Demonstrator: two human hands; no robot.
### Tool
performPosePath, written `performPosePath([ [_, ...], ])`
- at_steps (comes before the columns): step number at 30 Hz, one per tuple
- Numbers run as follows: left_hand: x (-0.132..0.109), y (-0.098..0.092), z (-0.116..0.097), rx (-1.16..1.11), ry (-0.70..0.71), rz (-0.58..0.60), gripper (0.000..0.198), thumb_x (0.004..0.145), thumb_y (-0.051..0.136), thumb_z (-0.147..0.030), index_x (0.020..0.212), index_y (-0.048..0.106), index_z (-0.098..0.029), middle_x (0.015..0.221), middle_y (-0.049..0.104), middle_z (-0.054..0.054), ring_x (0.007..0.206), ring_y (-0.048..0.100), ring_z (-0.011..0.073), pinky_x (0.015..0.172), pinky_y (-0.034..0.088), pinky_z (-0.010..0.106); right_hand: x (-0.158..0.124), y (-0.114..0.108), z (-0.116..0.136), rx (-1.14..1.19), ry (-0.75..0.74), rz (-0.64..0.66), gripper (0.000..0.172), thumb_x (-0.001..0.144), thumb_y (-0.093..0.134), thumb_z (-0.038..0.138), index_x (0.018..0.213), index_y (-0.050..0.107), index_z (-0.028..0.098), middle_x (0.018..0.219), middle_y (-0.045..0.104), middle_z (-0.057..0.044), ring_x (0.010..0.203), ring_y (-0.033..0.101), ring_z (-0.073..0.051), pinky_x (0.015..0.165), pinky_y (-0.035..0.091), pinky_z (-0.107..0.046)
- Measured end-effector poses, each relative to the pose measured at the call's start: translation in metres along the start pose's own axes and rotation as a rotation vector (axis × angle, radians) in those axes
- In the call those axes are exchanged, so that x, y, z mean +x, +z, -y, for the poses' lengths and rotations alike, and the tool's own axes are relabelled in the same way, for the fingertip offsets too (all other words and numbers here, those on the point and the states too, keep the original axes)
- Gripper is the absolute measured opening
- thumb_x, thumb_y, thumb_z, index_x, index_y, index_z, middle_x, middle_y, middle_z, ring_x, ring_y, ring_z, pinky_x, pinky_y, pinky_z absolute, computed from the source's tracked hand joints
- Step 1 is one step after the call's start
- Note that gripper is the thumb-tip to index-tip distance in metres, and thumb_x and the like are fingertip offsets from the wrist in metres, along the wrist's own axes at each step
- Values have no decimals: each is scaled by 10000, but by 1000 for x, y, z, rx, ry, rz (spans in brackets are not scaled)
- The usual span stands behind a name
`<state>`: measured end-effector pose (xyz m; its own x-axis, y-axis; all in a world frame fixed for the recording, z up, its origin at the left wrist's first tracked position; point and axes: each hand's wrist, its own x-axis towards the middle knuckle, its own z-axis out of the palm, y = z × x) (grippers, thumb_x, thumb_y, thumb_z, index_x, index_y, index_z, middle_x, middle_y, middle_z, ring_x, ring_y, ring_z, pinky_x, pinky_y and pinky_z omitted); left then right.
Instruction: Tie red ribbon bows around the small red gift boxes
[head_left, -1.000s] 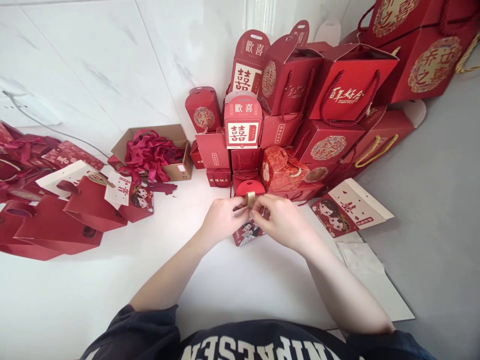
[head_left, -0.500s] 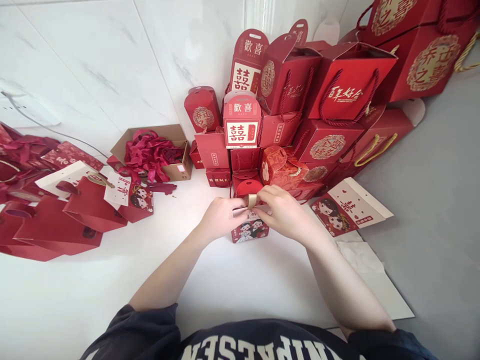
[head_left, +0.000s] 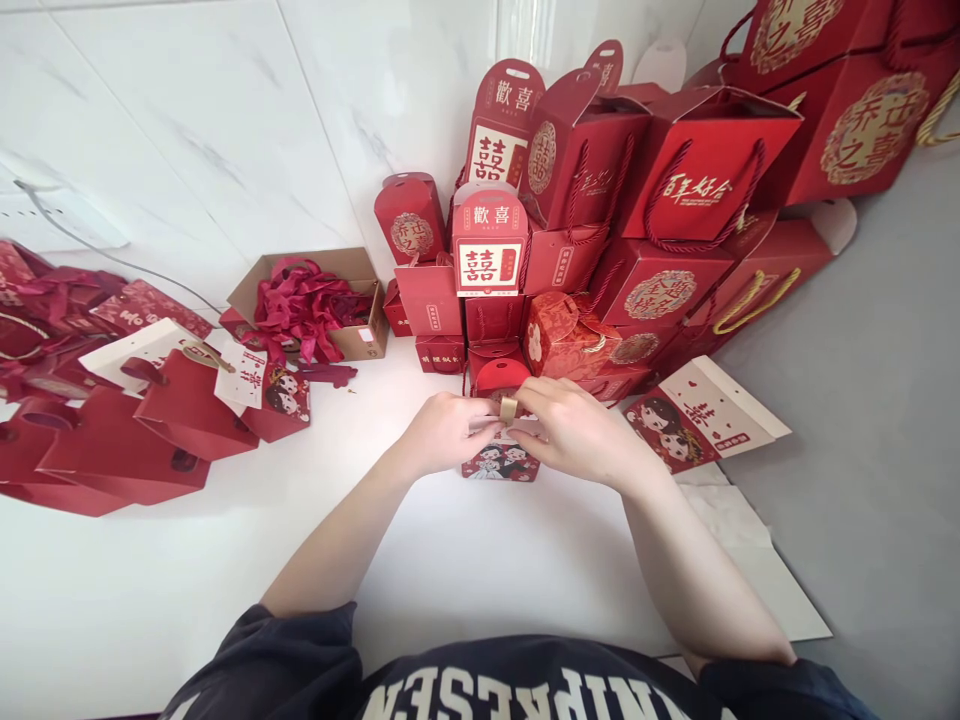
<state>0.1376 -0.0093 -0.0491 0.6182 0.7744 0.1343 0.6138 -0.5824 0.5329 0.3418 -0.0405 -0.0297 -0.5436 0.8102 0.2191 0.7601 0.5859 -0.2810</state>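
A small red gift box [head_left: 501, 462] printed with a cartoon couple stands on the white table [head_left: 225, 560] in front of me. My left hand [head_left: 444, 432] and my right hand [head_left: 571, 430] meet over its top. Both pinch a gold ribbon [head_left: 508, 407] whose loop sticks up between the fingertips. The box's top is hidden under my fingers.
A stack of red gift boxes and bags [head_left: 600, 230] rises behind my hands against the marble wall. A cardboard box of red ribbons [head_left: 311, 305] sits at the left, with flat red bags [head_left: 112, 440] beyond it. A flat couple-print box [head_left: 701, 415] lies to the right.
The small box has turned so its printed front faces me and sits squarer. My fingers have closed tighter around the gold ribbon, and its loop has shrunk.
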Motion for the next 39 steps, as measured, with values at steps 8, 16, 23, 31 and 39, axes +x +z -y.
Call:
performPosePath([
  [8,0,0,1,3,-3,1,230,867,544,-264,993,733,-227,842,759,18,704,672,165,694,454,244,0,1,1,-5,5,12,95,923,550,266,893,547,176,894,586,-47,841,548,-207,772,398,-317],
  [16,0,1,2,8,-4,-11,229,861,555,-261,1010,729,-243,860,762,5,714,681,162,700,462,243,0,1,0,-8,5,16,76,915,554,248,903,547,173,905,589,-56,847,553,-216,774,394,-325],
  [23,0,1,2,6,-1,-7,226,865,550,-263,1010,723,-249,868,761,-3,723,684,161,701,461,242,0,1,1,4,5,19,87,920,553,259,895,543,176,898,588,-56,836,557,-213,762,392,-320],
  [31,1,1,2,31,10,-6,218,865,551,-258,987,728,-226,820,755,7,686,671,159,671,450,243,0,1,-1,15,6,41,31,913,527,182,884,529,171,894,580,-57,813,556,-201,740,396,-304],
  [39,0,1,1,14,-11,4,217,869,545,-258,970,733,-222,845,758,15,706,673,162,698,454,247,-1,0,-4,50,5,48,81,928,539,257,905,525,180,904,574,-45,802,556,-192,720,396,-293],
])
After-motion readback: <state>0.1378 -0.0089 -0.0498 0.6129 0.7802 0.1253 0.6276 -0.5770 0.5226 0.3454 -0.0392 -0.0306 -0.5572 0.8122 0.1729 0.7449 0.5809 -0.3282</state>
